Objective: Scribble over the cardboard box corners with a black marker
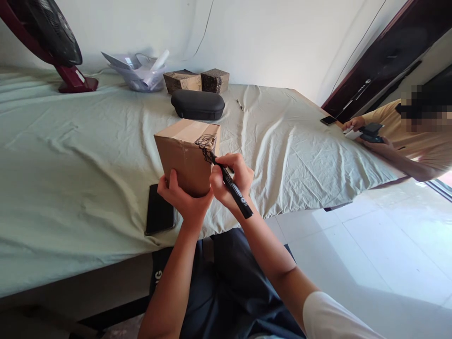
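Note:
A brown cardboard box [181,162] is held tilted above the cloth-covered table, near its front edge. My left hand [187,200] grips the box from below, thumb on the near face. Pinched in my right hand [233,179] is a black marker [236,190], its tip at the box's upper right corner. Black looping scribbles [206,143] cover that corner, running over the top and near faces. A black phone [159,210] lies on the cloth just left of my left hand.
Behind the box lie a black case [197,105], two scribbled boxes [183,81] and a pen [240,104]. A clear plastic basket [137,77] and a fan [76,80] stand further left. At the right, a person [413,136] holds a dark object beside another phone [328,120].

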`<state>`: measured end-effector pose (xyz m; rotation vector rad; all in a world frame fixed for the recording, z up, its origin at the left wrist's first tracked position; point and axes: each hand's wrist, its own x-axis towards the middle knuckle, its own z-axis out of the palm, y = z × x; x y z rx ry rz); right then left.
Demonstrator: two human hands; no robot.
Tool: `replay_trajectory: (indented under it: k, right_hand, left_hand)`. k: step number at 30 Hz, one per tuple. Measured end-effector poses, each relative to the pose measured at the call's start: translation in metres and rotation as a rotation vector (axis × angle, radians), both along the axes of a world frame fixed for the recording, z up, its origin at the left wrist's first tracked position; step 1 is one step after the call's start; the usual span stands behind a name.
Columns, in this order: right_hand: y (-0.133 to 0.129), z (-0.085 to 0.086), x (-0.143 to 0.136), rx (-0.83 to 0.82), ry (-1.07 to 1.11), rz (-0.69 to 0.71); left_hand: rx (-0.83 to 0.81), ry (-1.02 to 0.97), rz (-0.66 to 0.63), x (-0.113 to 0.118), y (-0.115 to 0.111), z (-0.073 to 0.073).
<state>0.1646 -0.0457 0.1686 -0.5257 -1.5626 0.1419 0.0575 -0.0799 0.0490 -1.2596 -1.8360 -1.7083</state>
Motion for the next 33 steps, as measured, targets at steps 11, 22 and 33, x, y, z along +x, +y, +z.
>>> replay_trajectory:
  k: [11, 22, 33]
  right_hand:
    - [0.000, 0.001, 0.004, 0.042, -0.022, 0.009]
    - [0.001, -0.002, 0.014, -0.241, 0.064, 0.159]
    - [0.021, 0.040, 0.033, -0.329, -0.055, 0.386]
  left_hand:
    - [-0.060, -0.027, 0.037, 0.004, -0.002, 0.007]
    - [0.026, 0.019, -0.059, -0.004, -0.001, 0.000]
    - [0.009, 0.046, -0.053, -0.009, 0.002, -0.005]
